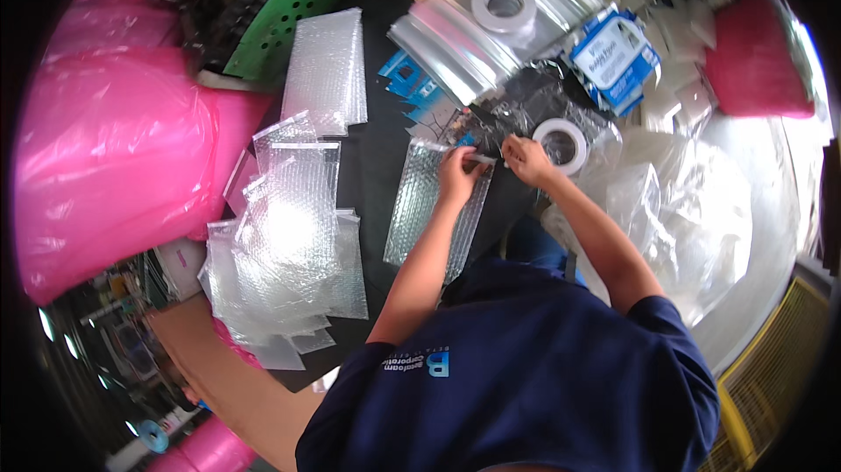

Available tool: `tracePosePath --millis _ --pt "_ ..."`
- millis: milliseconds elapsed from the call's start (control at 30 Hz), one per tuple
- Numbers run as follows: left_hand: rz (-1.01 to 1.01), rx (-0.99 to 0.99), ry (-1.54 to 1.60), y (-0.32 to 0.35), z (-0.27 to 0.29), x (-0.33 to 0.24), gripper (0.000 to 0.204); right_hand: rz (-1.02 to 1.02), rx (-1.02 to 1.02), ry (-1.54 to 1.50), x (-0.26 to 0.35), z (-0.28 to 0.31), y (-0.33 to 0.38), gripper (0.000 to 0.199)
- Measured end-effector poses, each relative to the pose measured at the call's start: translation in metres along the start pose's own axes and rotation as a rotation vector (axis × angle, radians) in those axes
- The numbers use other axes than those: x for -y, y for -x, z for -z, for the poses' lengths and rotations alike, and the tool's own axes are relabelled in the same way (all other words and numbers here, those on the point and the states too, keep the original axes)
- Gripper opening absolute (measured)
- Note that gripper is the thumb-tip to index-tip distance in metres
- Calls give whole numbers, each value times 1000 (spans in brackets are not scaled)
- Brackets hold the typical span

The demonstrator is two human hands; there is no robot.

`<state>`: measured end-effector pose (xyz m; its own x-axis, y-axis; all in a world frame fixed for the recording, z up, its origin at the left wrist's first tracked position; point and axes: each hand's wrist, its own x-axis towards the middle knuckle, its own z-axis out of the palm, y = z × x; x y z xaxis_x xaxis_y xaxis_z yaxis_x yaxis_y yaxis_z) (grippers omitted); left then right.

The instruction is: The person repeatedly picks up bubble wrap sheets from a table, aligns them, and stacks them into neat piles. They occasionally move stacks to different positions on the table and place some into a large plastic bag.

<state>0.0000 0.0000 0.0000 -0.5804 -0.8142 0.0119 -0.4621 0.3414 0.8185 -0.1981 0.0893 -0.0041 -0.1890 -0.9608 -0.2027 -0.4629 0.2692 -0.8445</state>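
A flat, see-through bubble-wrap bag (pixel 419 202) lies at a tilt on the dark table (pixel 375 176), right in front of the person. The left hand (pixel 460 177) is on the top end of this bag. Its thumb and fingers are bent, with a small gap between them, at the bag's top edge. I cannot tell if they pinch it. The right hand (pixel 526 161) is just beside the bag's top right corner. Its fingers are curled close together, and I cannot tell if they hold something small.

Next to the right hand is a white roll of tape (pixel 579 146), lying flat. Crinkly black plastic (pixel 536 91) is just past the hands. Farther up are shiny clear plastic sheets (pixel 460 47), with another tape roll (pixel 504 27) on top. A blue and white packet (pixel 613 56) is to the right of the sheets.

On the left, a messy pile of bubble-wrap bags (pixel 289 240) overlaps, and a neater stack of bubble wrap (pixel 324 73) lies above it. A green bin with holes (pixel 285 16) is behind. Big pink bundles (pixel 123 165) fill the far left. Clear plastic bags (pixel 670 218) are heaped on the right.
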Motion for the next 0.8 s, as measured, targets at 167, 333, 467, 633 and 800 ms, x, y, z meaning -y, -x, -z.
tracePosePath --millis 167,333,467,633,800 --pt "358 -354 -604 65 62 -7 90 217 37 151 19 9 24 31" --pt "450 -135 -394 64 84 19 67 273 -205 135 41 -8 -22 23" --pt "244 34 -208 106 127 -47 45 84 -30 -691 107 -84 -86 23" --pt "488 -490 -214 222 203 -121 40 -546 277 -682 210 -196 -141 55" --pt "401 -1560 73 353 223 -124 60 -388 -159 -438 249 -283 -132 66"
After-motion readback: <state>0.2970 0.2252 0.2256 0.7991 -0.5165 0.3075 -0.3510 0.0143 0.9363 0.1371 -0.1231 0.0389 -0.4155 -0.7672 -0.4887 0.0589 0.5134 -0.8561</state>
